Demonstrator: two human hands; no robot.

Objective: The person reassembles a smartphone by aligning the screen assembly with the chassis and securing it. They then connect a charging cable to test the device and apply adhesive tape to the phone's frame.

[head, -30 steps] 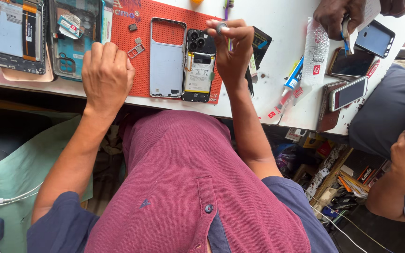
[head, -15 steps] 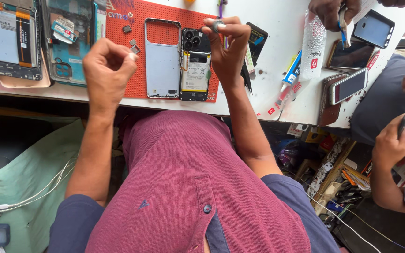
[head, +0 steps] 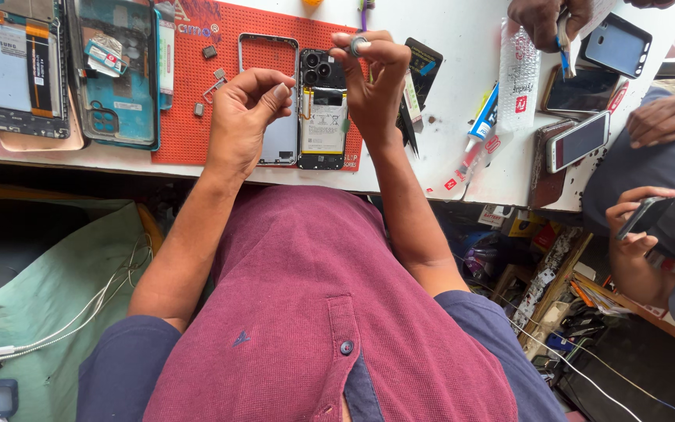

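- My right hand [head: 373,78] is pinching a small silver ring-shaped part [head: 358,44] between thumb and fingertips, fingers clamped together on it, above the opened phone [head: 323,109].
- My left hand [head: 245,117] is curling loosely, thumb and forefinger nearly meeting; I cannot tell whether anything is sitting between them.
- That opened phone is lying face down on the red work mat [head: 189,117], camera cluster and battery showing, touching the pale back cover [head: 275,94] beside it.
- Small loose parts [head: 211,78] are lying on the mat left of my left hand.
- Farther left, two more stripped phones [head: 111,70] are resting on the white bench [head: 462,94].
- A glue tube [head: 482,129] is lying to the right.
- Another person's hand [head: 544,19] is working at the far edge.
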